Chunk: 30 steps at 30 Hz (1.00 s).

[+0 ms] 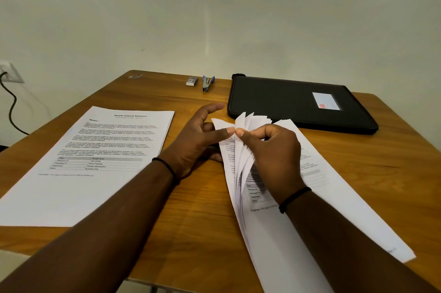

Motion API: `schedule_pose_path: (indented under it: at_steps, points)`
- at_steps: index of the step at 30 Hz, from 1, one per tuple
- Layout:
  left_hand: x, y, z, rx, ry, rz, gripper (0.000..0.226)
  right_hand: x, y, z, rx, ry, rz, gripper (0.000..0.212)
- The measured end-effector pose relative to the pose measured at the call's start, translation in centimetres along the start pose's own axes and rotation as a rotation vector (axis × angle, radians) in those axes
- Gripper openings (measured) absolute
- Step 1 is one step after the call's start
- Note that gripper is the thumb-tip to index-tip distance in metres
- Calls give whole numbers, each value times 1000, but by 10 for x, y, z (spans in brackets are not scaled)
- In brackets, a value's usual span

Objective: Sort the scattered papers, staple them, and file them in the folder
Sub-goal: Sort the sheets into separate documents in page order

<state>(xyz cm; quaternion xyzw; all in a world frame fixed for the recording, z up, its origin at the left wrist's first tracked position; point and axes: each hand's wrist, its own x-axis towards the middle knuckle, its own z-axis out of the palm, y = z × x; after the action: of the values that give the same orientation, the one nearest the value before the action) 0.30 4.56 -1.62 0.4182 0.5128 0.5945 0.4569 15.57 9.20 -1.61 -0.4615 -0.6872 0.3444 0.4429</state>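
Papers are being sorted on the counter [167, 197]; stapling and filing are not yet done.

In the head view, the corners of the fanned sheets [248, 125] are pinched by the right hand [274, 156], its fingers curled onto them, while the left hand [198, 140] touches the fan with straight fingers, held apart. A sorted pile [95, 161] lies to the left. The stapler [207, 83] and a small box [191, 81] lie at the far edge, untouched. The black folder [286, 101] is closed, so its contents cannot be told. Next, one sheet probably must be separated and moved to its pile.
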Motion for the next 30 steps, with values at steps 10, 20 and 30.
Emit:
schedule_pose_path:
  at_steps: [10,20,30]
  points:
    - [0,-5,1,622,389,174,24,0,1,0,13,1,-33,24]
    - [-15,7,15,128,-24,-156,36,0,3,2,20,-25,-128,9]
    - [-8,1,18,230,211,-125,62,1,3,0,61,-29,-120,40]
